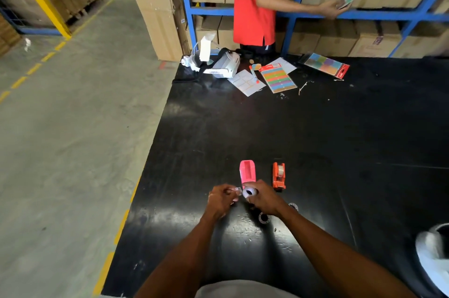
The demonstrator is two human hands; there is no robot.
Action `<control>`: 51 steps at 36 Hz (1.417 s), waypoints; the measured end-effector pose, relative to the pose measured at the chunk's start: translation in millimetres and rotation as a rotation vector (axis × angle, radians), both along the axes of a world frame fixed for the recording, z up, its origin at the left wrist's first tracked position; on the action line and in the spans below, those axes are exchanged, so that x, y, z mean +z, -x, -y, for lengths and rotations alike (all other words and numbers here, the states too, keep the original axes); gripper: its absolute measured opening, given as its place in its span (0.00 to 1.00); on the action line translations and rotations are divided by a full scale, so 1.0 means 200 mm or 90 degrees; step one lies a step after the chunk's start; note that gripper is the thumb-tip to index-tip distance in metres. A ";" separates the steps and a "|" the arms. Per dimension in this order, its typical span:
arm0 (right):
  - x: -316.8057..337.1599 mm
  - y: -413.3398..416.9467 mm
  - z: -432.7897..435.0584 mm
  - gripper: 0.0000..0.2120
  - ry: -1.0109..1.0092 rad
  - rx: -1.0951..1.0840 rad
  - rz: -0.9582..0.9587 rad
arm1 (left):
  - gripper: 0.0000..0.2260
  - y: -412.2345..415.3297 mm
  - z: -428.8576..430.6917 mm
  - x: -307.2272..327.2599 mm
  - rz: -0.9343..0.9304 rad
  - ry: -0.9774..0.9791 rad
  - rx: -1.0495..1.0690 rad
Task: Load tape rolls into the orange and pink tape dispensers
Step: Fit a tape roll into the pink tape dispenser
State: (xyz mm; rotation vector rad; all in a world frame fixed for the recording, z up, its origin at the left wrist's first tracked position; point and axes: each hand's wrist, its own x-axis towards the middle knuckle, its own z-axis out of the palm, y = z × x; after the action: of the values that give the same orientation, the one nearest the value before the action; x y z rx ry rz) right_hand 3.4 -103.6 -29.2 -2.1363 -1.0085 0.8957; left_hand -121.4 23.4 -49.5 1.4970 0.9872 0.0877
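The pink tape dispenser (247,171) lies on the black table (315,132) with its hollow showing and no roll inside. To its right stands the orange tape dispenser (278,175) with a clear roll in it. Just in front of the pink one, my right hand (263,198) grips a small tape roll (249,192). My left hand (221,199) pinches the clear loose end of tape (237,190) pulled out from that roll. Two small round hubs (264,218) lie on the table under my right wrist.
At the table's far edge lie a white headset (224,64), sticker sheets (279,77) and a coloured pack (326,65). A person in a red shirt (252,1) stands there by blue shelving with cartons. The table's left edge drops to concrete floor.
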 end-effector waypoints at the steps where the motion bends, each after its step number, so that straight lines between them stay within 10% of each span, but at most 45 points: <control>1: 0.01 0.00 0.00 0.08 -0.009 -0.006 -0.006 | 0.03 -0.01 0.00 0.00 0.004 0.002 0.006; 20: 0.09 0.00 0.05 0.20 -0.067 -0.148 0.054 | 0.06 0.01 0.04 0.16 0.097 0.012 0.067; 33: 0.20 0.08 0.03 0.17 -0.136 -0.206 -0.196 | 0.06 -0.02 0.07 0.26 0.190 0.041 0.031; 51: 0.25 0.09 0.05 0.17 -0.137 -0.193 -0.232 | 0.09 -0.01 0.05 0.24 0.141 -0.126 -0.071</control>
State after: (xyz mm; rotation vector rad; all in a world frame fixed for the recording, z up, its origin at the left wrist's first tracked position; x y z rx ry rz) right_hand -14.8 -113.6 20.8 -1.7978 -0.5521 0.9333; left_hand -118.4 13.7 -1.5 1.6802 0.7312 0.2727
